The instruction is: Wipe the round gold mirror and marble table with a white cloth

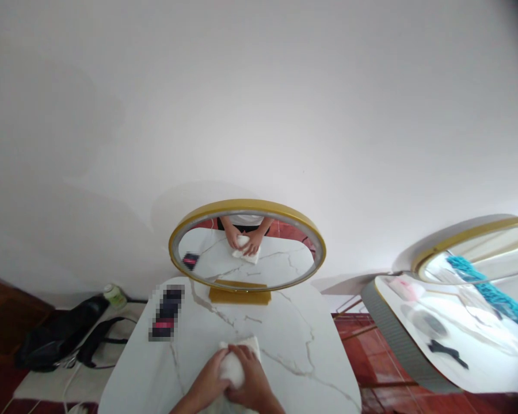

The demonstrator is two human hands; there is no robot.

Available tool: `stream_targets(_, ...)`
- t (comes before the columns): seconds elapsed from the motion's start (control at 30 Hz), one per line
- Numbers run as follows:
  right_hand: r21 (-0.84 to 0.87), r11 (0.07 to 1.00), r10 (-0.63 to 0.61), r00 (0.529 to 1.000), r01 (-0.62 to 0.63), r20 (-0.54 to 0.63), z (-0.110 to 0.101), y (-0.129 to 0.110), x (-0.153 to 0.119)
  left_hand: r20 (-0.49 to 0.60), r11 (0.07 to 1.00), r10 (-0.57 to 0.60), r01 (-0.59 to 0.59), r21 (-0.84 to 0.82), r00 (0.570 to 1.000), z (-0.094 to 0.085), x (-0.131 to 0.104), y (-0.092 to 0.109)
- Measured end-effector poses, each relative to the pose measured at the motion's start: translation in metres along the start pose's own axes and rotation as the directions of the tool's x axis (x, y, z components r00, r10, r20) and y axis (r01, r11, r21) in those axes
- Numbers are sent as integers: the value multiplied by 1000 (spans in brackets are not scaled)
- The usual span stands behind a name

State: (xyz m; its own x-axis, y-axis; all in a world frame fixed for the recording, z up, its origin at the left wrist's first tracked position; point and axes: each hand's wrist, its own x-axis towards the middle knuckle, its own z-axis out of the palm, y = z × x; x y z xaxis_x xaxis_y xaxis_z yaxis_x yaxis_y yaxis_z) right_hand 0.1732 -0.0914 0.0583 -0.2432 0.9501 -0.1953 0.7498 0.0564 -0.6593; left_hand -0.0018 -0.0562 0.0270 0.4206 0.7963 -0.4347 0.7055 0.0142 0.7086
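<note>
At the near edge of the marble-patterned table [289,356], my left hand [210,374] and my right hand [251,379] curl around a white rounded bundle [232,371]. Whether it is folded cloth or paper, I cannot tell. My left fingers press its left side, while the right hand wraps its right side and top. Beneath it lies a flat white sheet [252,345], its far corners showing past my fingers. The round gold-rimmed mirror [247,253] beyond reflects both hands on the bundle.
A blurred-out dark item [167,313] lies at the table's left. Left of the table are a black bag [64,333] and a white-and-green bottle [114,295]. On the right, a second table [418,345] carries another mirror [479,253] and a black item [448,352].
</note>
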Motion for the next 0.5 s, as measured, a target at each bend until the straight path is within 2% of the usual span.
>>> stream_targets(0.1,185,983,17,987,12,-158,-8,17,-4,-7,987,154,-154,-53,988,-11,2,41)
stream_targets(0.2,341,938,73,932,56,-354,-12,37,-12,18,923,382,-382,40,924,-42,0,93)
stream_targets(0.27,420,905,146,877,69,-457,-17,50,-20,-103,872,482,-465,154,870,-74,-2,129)
stream_targets(0.3,448,892,194,842,61,-502,-21,56,-25,-208,849,523,-485,208,827,-92,-5,147)
stream_targets(0.37,488,873,310,753,17,-581,-34,68,-35,-422,810,587,-506,298,691,-134,-11,179)
stream_targets(0.4,508,861,375,698,-18,-610,-42,73,-41,-525,789,611,-512,340,592,-157,-16,194)
stream_targets(0.5,576,811,540,514,-105,-666,-76,86,-58,-757,750,612,-472,463,230,-223,-33,232)
